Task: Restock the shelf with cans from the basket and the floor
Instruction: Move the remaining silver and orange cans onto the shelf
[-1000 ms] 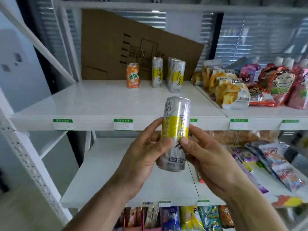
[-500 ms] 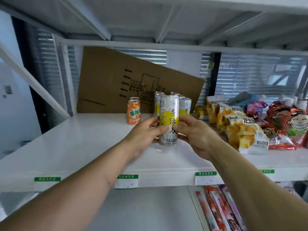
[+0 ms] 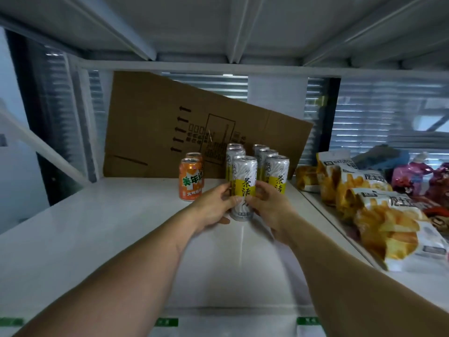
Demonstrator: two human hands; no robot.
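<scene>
A tall silver can with a yellow band stands upright on the white shelf, its base on or just above the surface. My left hand grips its left side and my right hand grips its right side. Right behind it stand several matching silver and yellow cans in two rows. Two short orange cans stand to the left of those rows. The basket and the floor are out of view.
A brown cardboard sheet leans against the back of the shelf behind the cans. Yellow chip bags and other snack packs fill the neighbouring shelf at right. The upper shelf's underside hangs close overhead.
Both hands carried the silver can up from below shelf level and forward over the shelf, down to a spot in front of the left row of matching cans. The camera moved closer.
</scene>
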